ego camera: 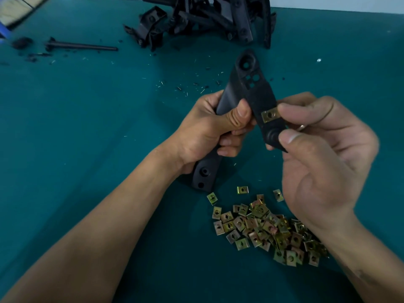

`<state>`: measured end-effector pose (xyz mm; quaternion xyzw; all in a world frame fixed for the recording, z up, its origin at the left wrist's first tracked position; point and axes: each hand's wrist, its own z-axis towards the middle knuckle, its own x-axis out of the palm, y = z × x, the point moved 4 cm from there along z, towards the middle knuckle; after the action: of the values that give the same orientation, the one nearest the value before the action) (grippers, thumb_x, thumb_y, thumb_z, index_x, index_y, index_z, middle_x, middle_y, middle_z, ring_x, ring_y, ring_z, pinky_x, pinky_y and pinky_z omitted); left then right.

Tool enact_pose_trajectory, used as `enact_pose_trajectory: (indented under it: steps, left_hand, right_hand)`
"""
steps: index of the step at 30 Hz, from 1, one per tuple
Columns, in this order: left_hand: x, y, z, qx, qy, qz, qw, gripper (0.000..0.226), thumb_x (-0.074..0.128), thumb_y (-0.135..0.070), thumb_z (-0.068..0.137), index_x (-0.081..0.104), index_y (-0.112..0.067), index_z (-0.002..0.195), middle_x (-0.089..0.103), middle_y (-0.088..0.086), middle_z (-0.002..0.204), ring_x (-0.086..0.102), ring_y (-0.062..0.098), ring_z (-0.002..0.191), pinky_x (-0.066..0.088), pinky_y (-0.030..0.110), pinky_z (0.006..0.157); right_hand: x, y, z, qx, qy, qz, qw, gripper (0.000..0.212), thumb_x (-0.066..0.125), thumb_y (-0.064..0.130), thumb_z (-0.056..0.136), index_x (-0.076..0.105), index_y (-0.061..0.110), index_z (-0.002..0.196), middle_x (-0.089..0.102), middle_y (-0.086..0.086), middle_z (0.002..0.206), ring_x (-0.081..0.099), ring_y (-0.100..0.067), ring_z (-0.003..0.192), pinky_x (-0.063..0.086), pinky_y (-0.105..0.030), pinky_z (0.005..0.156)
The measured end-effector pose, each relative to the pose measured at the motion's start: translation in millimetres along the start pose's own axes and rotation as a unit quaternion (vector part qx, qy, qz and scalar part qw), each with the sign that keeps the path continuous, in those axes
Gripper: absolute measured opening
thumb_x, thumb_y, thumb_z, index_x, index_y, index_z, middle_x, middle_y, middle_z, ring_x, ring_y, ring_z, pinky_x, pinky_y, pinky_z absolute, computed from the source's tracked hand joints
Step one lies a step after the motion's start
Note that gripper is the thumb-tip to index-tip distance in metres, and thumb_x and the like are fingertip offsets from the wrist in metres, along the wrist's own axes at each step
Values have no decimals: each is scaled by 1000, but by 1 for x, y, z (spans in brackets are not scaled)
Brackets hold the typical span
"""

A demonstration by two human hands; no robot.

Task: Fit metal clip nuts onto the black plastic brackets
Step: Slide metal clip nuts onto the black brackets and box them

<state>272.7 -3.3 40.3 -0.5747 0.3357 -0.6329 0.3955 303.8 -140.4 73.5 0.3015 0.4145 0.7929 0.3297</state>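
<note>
Over the teal bench point(87, 127), the left hand point(207, 130) is gripping a black bracket point(251, 92), fingers wrapped round its middle, holding it up off the surface. Right hand point(323, 149) is pinching a brass clip nut point(269, 115) against the bracket's edge. Loose clip nuts point(266, 228) are lying piled just below, more brackets point(207, 18) heaped at the back.

Both forearms are bare to the frame's edge, no sleeves or gloves. The right hand point(323, 154) wears a ring point(302, 127) on one finger. The left hand point(209, 132) shows short, plain nails and no jewellery.
</note>
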Motion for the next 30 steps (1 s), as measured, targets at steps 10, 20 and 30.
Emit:
enact_pose_trajectory:
  steps: [10,20,30]
  left_hand:
    - [-9,3,1,-34,-45,-39,998,34,49,-29,103,62,-15,74,36,-2,63,28,4,44,28,15,37]
    - [-24,-8,0,-95,-102,-139,980,65,30,-60,104,64,-12,76,31,-3,66,25,4,43,25,16,34]
    - [-17,0,2,-126,-93,-128,979,64,36,-60,103,67,-12,74,34,-1,68,26,4,45,19,18,38]
  right_hand:
    - [-17,-24,20,190,49,90,976,10,47,3,84,54,8,89,58,-9,80,55,-21,67,44,-34,63]
    - [-9,-18,-1,36,399,-432,808,12,70,26,81,62,33,87,59,11,88,60,-15,78,51,-40,60]
    - [-5,-14,-3,111,427,-486,754,18,73,31,81,57,38,83,56,17,99,57,-9,83,53,-39,62]
